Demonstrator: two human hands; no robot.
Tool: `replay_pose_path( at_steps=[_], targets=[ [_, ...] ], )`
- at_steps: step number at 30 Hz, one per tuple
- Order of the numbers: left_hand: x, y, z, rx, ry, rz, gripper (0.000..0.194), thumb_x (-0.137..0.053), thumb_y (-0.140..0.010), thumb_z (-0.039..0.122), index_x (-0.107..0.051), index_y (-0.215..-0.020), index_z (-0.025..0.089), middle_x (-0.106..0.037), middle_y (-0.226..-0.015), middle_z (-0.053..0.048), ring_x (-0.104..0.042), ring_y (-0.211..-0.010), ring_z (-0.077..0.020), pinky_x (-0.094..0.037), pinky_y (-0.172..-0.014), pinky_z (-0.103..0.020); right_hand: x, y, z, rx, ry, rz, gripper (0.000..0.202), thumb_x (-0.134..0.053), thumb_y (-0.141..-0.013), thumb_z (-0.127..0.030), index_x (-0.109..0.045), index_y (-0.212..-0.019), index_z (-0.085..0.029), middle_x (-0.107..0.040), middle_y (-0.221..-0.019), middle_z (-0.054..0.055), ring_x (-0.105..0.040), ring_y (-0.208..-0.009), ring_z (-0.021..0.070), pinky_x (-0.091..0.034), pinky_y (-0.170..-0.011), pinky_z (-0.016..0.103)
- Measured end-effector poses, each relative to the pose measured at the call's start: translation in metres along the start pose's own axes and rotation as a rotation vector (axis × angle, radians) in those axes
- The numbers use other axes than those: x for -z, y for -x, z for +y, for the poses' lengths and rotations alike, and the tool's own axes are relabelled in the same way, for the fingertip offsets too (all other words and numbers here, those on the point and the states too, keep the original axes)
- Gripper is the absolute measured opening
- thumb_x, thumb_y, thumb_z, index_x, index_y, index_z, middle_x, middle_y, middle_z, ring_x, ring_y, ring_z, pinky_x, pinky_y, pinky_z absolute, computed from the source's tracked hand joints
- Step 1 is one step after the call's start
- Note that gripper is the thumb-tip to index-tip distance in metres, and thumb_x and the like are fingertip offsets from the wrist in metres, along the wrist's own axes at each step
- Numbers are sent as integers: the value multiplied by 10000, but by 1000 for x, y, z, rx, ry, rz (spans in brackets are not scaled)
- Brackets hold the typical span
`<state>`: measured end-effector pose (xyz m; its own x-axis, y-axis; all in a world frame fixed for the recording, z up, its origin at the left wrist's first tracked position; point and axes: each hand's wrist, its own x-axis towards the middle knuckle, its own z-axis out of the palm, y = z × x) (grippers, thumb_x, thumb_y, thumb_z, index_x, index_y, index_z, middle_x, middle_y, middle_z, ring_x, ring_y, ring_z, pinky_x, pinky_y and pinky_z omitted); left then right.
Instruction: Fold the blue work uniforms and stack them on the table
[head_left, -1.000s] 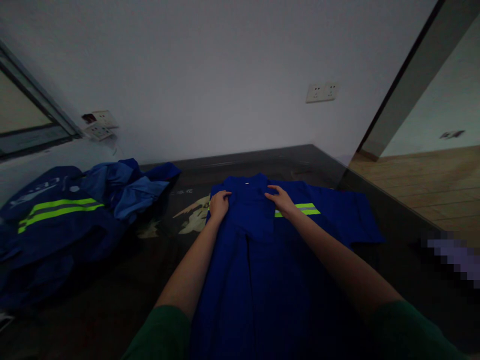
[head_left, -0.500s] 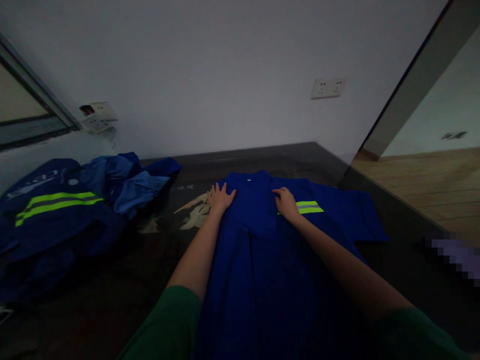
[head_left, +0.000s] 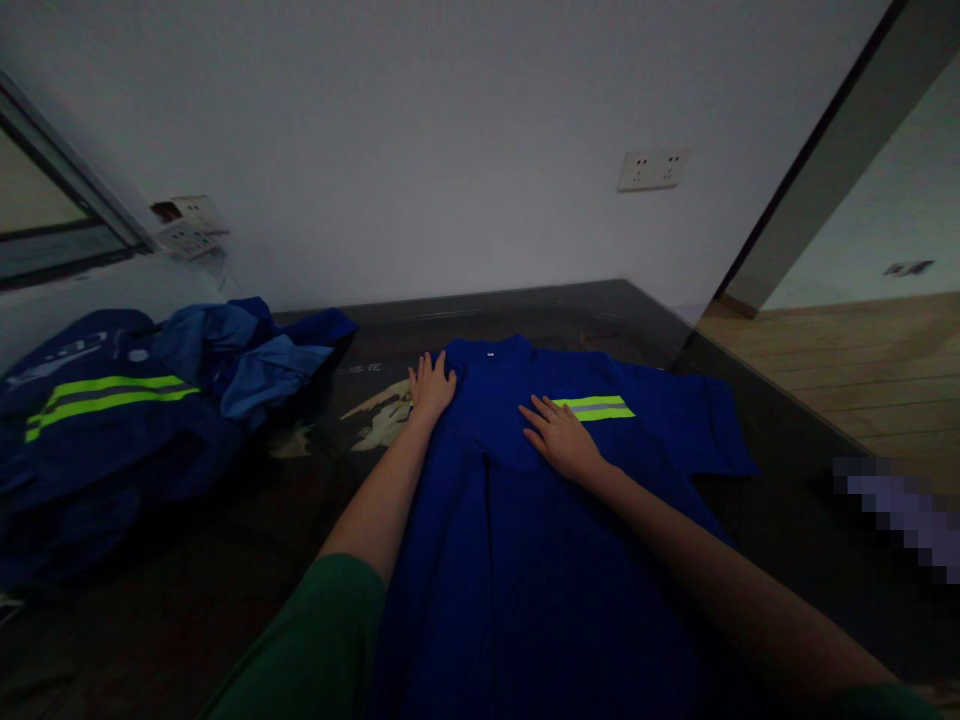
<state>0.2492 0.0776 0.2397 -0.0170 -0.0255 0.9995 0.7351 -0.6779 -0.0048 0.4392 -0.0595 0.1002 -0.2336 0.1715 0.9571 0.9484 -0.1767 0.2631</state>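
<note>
A blue work jacket [head_left: 592, 540] with a yellow-green reflective stripe lies spread on the dark table, its collar toward the wall. Its sleeve on the right side extends outward, while the left side is folded in or hidden. My left hand [head_left: 433, 388] rests at the jacket's left shoulder edge, fingers stretched out and pointing to the wall. On the chest, just below the stripe, my right hand [head_left: 564, 438] lies with its fingers spread over the cloth. Neither hand grips anything.
A heap of blue work clothes [head_left: 112, 430] with reflective stripes covers the table's left side. Wall sockets [head_left: 654, 169] sit above the dark table [head_left: 615, 300]. A blurred purple item [head_left: 900, 515] is at the right edge. Wooden floor [head_left: 817, 350] lies beyond.
My right hand has moved down and left on the chest, its fingers now spread instead of curled. My left hand stays by the shoulder, its fingers closer together. The view has shifted slightly.
</note>
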Motion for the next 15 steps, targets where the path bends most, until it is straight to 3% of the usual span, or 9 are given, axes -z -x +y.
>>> replay_pose_path(
  at_steps=[3,6,8,12,15],
  targets=[
    [17,16,3,-181,131,115,445,-402,-906,207,-482,-1344,213,-436,-1455,-86,-322,-1390,-222,-106,-1186,-482,7,0,0,7,-52,73,418,-479,-930,-279,-541,-1321,-144,-445,-1434,176,-341,-1369,316,-299,-1083,561],
    [36,45,0,-386,335,25,342,-414,-889,159,-596,-1174,214,-597,-1260,-67,-504,-1232,-186,-312,-1128,-407,23,3,-11,94,-166,154,321,-510,-901,-211,-623,-1196,-155,-578,-1279,159,-484,-1239,280,-384,-1026,514],
    [44,68,-4,-474,420,-54,304,-433,-884,165,-614,-1126,199,-631,-1180,-66,-554,-1154,-178,-402,-1063,-369,33,7,-26,183,-268,127,289,-530,-885,-195,-627,-1157,-173,-636,-1141,120,-558,-1098,236,-439,-967,449],
    [43,100,-13,-481,392,-147,341,-433,-891,172,-593,-1192,179,-598,-1265,-81,-518,-1218,-181,-382,-1086,-366,33,11,-64,316,-288,-50,417,-605,-796,-120,-562,-1210,-135,-627,-1102,114,-552,-1052,224,-461,-923,379],
    [36,107,-15,-474,292,-238,411,-383,-922,189,-531,-1305,174,-500,-1408,-80,-408,-1341,-173,-307,-1138,-359,17,3,-82,263,-137,-76,371,-508,-822,-55,-570,-1186,-94,-614,-1113,145,-547,-1062,228,-445,-933,365]
  ],
)
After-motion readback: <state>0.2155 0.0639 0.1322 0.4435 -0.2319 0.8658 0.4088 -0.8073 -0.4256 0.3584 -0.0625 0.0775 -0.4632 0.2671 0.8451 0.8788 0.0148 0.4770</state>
